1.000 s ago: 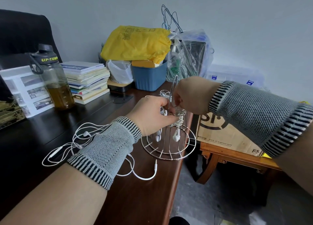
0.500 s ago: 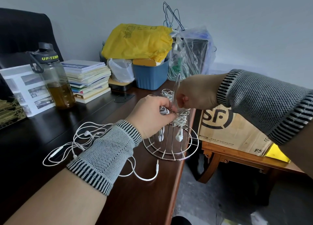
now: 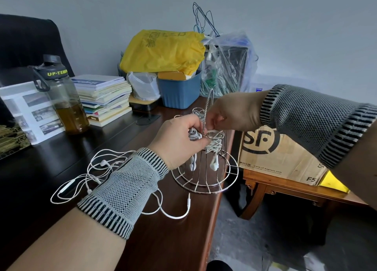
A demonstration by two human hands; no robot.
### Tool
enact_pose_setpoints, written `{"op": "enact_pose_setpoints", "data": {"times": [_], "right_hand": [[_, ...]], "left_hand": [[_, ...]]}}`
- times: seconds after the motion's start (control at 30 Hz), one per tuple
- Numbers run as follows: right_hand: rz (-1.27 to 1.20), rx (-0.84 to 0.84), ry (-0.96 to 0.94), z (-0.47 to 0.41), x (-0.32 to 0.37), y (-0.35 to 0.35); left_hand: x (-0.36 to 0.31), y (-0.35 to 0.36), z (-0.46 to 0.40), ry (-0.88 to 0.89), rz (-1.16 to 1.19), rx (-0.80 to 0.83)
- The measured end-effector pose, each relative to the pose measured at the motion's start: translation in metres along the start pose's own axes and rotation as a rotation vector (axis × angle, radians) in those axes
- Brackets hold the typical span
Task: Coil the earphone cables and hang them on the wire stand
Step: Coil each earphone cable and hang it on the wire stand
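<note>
A metal wire stand [image 3: 206,179] sits near the right edge of the dark desk [image 3: 155,240]. Coiled white earphones [image 3: 213,148] hang on it, their buds dangling inside the frame. My left hand [image 3: 179,140] pinches a coiled white bundle [image 3: 192,135] at the stand's top ring. My right hand [image 3: 230,113] pinches cable at the same ring, right beside the stand's upright stem. A loose, uncoiled white earphone cable [image 3: 85,174] sprawls on the desk under my left forearm, its plug [image 3: 189,199] lying near the desk edge.
A water bottle [image 3: 61,99] with brown liquid, a stack of books [image 3: 104,99], a blue bin [image 3: 179,91], a yellow bag [image 3: 163,50] and a clear plastic bag [image 3: 226,66] crowd the far desk. A cardboard box [image 3: 279,154] rests on a low wooden table to the right.
My right forearm has lifted and shifted slightly right, uncovering more of the cardboard box. Both hands stay at the stand's top ring working the cable.
</note>
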State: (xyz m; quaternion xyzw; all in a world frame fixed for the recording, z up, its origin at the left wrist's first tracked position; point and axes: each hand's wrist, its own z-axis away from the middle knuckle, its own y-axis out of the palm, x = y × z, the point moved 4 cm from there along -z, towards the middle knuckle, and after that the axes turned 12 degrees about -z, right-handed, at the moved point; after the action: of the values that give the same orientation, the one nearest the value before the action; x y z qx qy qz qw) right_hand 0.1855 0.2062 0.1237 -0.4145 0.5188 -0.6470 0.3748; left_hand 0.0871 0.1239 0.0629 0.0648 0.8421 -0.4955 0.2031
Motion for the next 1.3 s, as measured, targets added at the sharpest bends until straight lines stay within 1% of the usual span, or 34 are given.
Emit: {"op": "enact_pose_setpoints", "data": {"times": [0.07,0.17,0.3,0.4,0.57,0.77,0.83,0.97,1.1,1.3], "right_hand": [[-0.067,-0.032,-0.017,0.0009,-0.0044,0.0000],[-0.160,-0.033,-0.006,0.0020,-0.0088,0.0013],[-0.220,-0.072,0.017,0.0021,-0.0090,0.0026],[-0.262,-0.061,0.056,0.0028,-0.0108,0.0023],[-0.256,-0.036,0.081,0.0016,-0.0099,0.0006],[-0.281,-0.094,0.064,0.0019,-0.0106,0.0027],[-0.259,-0.061,0.067,0.0034,-0.0110,0.0019],[-0.139,0.030,0.104,0.0020,-0.0075,0.0006],[-0.111,0.092,0.116,0.0003,-0.0056,0.0003],[-0.138,0.082,0.082,-0.0032,-0.0074,-0.0002]], "left_hand": [[-0.0009,-0.0002,0.0000,0.000,0.003,-0.003],[-0.0015,0.0006,-0.0003,-0.006,0.006,0.007],[-0.0020,0.0005,0.0006,-0.014,0.025,0.015],[-0.0028,0.0000,0.0010,-0.019,0.006,0.013],[-0.0031,-0.0016,0.0013,-0.018,-0.017,0.009],[-0.0027,-0.0012,0.0008,-0.017,-0.019,0.005],[-0.0028,-0.0009,0.0010,-0.014,-0.030,0.002],[-0.0023,-0.0014,0.0000,-0.005,-0.042,-0.005],[-0.0014,-0.0008,-0.0001,0.007,-0.031,-0.006],[0.0024,0.0034,0.0007,0.050,0.028,-0.026]]}}
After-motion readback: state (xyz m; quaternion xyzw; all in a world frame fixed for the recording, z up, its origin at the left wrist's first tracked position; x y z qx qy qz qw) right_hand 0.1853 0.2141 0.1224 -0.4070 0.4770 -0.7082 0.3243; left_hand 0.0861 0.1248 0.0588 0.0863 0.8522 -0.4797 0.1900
